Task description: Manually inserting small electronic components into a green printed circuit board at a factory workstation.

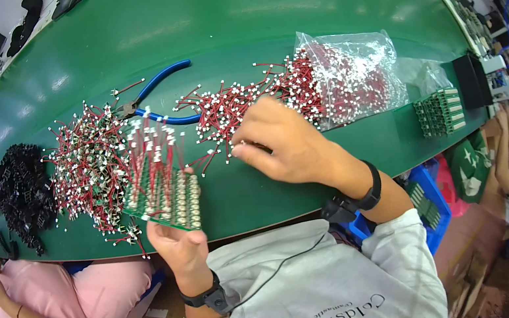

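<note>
My left hand (178,244) is closed round the lower edge of a green circuit board panel (176,204), which is tilted above the table's near edge. Rows of small metallic parts cover the panel, and red wires with white connectors (150,139) stand up from its left part. My right hand (282,141) is at the near side of a loose pile of red connector wires (226,107). Its fingers are curled, thumb close to the forefinger; whatever is between them is too small to make out. Blue-handled pliers (161,76) lie open beyond the panel.
A clear plastic bag (357,73) of similar wires adjoins the pile. Left of the panel are another wire heap (89,165) and a black parts heap (23,192). Stacked green boards (439,113) and a black box (470,81) stand right. A person in pink (59,310) sits at left.
</note>
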### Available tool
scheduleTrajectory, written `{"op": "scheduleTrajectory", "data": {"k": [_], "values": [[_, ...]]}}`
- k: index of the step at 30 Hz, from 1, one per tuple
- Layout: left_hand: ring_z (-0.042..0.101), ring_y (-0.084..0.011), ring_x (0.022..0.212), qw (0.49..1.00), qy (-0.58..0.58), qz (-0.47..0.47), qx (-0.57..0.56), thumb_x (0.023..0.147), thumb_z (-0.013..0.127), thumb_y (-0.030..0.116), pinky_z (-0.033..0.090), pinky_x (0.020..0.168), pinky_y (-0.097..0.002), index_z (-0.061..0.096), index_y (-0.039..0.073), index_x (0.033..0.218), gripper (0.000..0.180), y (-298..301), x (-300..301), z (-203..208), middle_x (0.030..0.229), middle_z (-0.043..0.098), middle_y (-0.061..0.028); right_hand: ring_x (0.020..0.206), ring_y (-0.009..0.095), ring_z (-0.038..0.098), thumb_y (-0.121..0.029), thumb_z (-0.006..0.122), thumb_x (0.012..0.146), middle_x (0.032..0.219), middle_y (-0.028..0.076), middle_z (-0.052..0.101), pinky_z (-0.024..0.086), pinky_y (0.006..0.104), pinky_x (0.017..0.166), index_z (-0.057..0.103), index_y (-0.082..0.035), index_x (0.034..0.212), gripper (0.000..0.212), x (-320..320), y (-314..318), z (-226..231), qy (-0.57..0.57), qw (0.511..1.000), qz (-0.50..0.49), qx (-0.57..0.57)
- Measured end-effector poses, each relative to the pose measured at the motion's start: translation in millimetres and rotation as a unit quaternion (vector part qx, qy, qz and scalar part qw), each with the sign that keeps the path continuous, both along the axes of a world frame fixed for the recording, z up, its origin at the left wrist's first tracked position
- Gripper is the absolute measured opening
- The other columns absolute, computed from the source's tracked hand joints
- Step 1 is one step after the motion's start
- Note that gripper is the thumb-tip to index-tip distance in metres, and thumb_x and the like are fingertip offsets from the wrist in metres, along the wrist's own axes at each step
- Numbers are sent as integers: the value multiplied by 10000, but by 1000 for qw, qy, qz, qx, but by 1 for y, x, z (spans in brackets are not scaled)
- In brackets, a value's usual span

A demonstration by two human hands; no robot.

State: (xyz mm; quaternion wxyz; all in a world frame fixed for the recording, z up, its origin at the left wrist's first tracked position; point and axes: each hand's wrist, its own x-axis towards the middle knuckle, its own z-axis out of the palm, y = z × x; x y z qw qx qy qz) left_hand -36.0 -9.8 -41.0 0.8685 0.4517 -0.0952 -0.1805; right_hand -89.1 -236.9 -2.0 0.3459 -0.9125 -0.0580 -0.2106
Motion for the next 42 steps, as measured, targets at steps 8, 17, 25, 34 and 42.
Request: {"op": "scheduleTrajectory", "data": {"k": [8,17,25,34,42], "values": [[564,-378,1184,999,18,29,1,599,930,247,511,985,-457,432,-111,1310,939,13,8,-5,1257,563,-231,869,314,567,-110,677,799,877,123,589,469,422,777,667,-46,927,143,29,-26,1,18,985,-121,-123],[548,-346,1211,1000,1,10,-1,632,915,256,548,937,-432,438,-90,1320,907,10,9,-4,1293,542,-205,852,338,592,-104,661,812,862,144,606,482,434,762,658,-26,892,112,44,-44,-12,83,983,-120,-110],[544,-373,1210,1000,3,5,3,610,923,280,546,937,-443,438,-83,1322,935,7,9,-3,1296,540,-209,783,301,622,-32,657,806,832,131,631,493,368,685,637,-12,869,70,31,-33,8,-28,996,-81,-10],[536,-358,1224,999,23,-27,-16,590,917,359,511,974,-442,441,-68,1328,976,-21,-3,4,1311,536,-210,716,274,597,33,627,800,797,115,575,481,349,635,609,-9,880,92,7,12,28,-37,995,52,82],[579,-251,1133,999,9,-21,-27,575,940,241,451,1020,-387,456,-50,1288,909,-26,-16,-2,1238,574,-124,687,281,599,7,674,764,791,110,590,483,364,578,618,-19,861,115,1,30,10,5,988,87,126]]}}
